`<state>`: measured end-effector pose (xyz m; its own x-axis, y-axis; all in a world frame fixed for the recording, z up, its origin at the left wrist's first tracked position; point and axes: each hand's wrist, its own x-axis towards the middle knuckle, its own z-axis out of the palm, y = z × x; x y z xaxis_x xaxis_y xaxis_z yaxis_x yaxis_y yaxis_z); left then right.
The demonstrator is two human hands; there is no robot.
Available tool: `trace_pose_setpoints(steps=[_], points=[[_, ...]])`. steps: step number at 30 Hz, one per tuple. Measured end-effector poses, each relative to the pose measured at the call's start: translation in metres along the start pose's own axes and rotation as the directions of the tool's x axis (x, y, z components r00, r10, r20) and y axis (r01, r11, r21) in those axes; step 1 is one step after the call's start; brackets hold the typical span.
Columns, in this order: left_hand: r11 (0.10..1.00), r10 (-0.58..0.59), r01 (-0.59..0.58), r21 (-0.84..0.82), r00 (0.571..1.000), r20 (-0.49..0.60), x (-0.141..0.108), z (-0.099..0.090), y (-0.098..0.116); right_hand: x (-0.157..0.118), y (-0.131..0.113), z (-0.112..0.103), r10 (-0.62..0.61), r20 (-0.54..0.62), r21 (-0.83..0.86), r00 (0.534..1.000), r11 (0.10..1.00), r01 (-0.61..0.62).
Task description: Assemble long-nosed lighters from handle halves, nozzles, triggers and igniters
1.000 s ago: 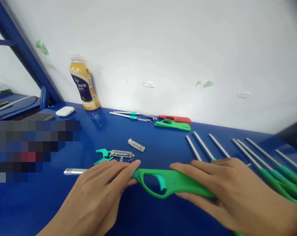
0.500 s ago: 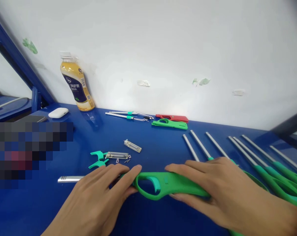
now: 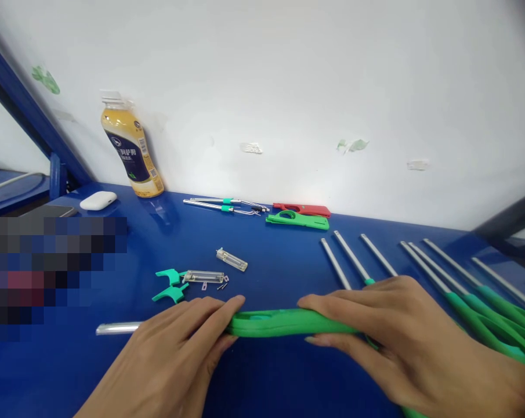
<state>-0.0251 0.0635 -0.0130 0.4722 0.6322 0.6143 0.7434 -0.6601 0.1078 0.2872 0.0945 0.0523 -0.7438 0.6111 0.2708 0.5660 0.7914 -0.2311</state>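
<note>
Between my two hands a green long-neck lighter [image 3: 268, 323] lies level above the blue table, its narrow edge toward me. My left hand [image 3: 170, 354] is closed round the neck end, and the silver tube [image 3: 116, 328] sticks out to the left of it. My right hand [image 3: 388, 342] pinches the handle end between thumb and fingers; the tip of the handle is hidden in it. Just beyond lie a clear fuel tank [image 3: 203, 277], a second clear tank [image 3: 231, 259], teal triggers [image 3: 170, 285] and tiny metal bits [image 3: 222, 285].
Several green lighters [image 3: 475, 310] with silver tubes lie at the right. Along the wall are a green shell [image 3: 297, 220], a red shell [image 3: 308, 209] and metal rods with wires [image 3: 210, 205]. A drink bottle [image 3: 129, 148] and white earbud case [image 3: 98, 201] stand back left.
The lighter has been rolled about its length, so its narrow edge now faces me instead of the side with the trigger loop. Both hands keep their hold.
</note>
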Motion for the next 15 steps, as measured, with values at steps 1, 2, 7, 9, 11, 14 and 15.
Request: trace_pose_setpoints(steps=[1,2,7,9,11,14,15], points=[[1.0,-0.006,0.006,-0.005,1.0,-0.005,0.001,-0.001,0.001,0.0,-0.001,0.0,0.008,0.005,-0.001,1.0,1.0,-0.008],[1.0,-0.01,0.01,-0.011,1.0,-0.007,0.001,-0.002,0.003,0.0,-0.002,0.001,0.018,0.012,-0.001,1.0,1.0,-0.018],[1.0,-0.012,0.012,-0.019,1.0,0.002,0.004,-0.006,0.006,-0.008,-0.009,0.01,0.148,-0.029,-0.029,0.989,0.989,-0.148],[0.999,-0.012,0.012,-0.031,1.0,0.008,0.006,-0.006,0.006,-0.014,-0.009,0.014,0.195,-0.066,-0.061,0.978,0.978,-0.199],[0.999,-0.007,0.008,-0.046,1.0,0.021,0.008,-0.006,0.005,-0.017,-0.009,0.015,0.186,-0.071,-0.1,0.98,0.976,-0.192],[0.998,-0.016,0.018,-0.067,1.0,0.026,0.008,-0.008,0.007,-0.016,-0.01,0.013,0.101,-0.111,-0.152,0.989,0.981,-0.118],[0.997,-0.02,0.021,-0.07,1.0,0.019,0.007,-0.008,0.009,-0.014,-0.012,0.013,0.078,-0.131,-0.157,0.988,0.983,-0.098]])
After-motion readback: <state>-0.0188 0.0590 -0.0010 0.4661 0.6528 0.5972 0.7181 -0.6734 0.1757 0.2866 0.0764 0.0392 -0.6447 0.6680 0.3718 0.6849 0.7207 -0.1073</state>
